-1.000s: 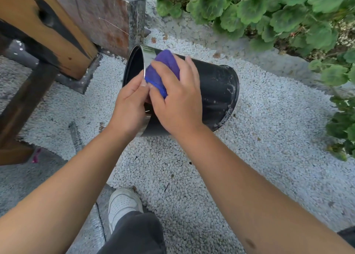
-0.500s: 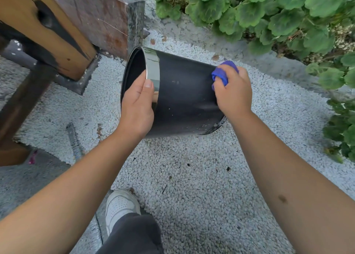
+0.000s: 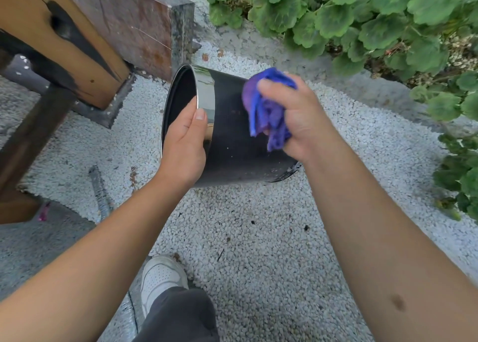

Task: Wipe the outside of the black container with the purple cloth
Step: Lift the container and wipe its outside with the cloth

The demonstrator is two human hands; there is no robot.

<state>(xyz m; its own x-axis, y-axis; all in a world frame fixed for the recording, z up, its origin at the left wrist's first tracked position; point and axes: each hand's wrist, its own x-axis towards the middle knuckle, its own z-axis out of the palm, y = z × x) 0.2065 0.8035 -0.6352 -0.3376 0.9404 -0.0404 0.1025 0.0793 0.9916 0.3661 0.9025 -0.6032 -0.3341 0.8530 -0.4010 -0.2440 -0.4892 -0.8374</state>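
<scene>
A black container [image 3: 232, 145] with a shiny chrome rim band lies tipped on its side above white gravel, its open mouth facing left. My left hand [image 3: 185, 147] grips it at the rim, thumb on the chrome band and fingers hidden inside or behind. My right hand [image 3: 302, 116] holds the bunched purple cloth [image 3: 266, 108] against the container's upper right side, near its base. The cloth hangs out below my fingers. The far side of the container is hidden.
White gravel [image 3: 258, 238] covers the ground. A wooden beam [image 3: 64, 44] and a rusty metal block [image 3: 134, 23] stand at the upper left, close to the container's mouth. Green plants [image 3: 362, 13] line the top and right. My white shoe [image 3: 160, 277] is below; a metal rod [image 3: 101, 194] lies at left.
A second ago my right hand wiped near the rim; it swept to the container's base end and now sits back a little toward the middle, lifted, more cloth showing. The left hand keeps its grip.
</scene>
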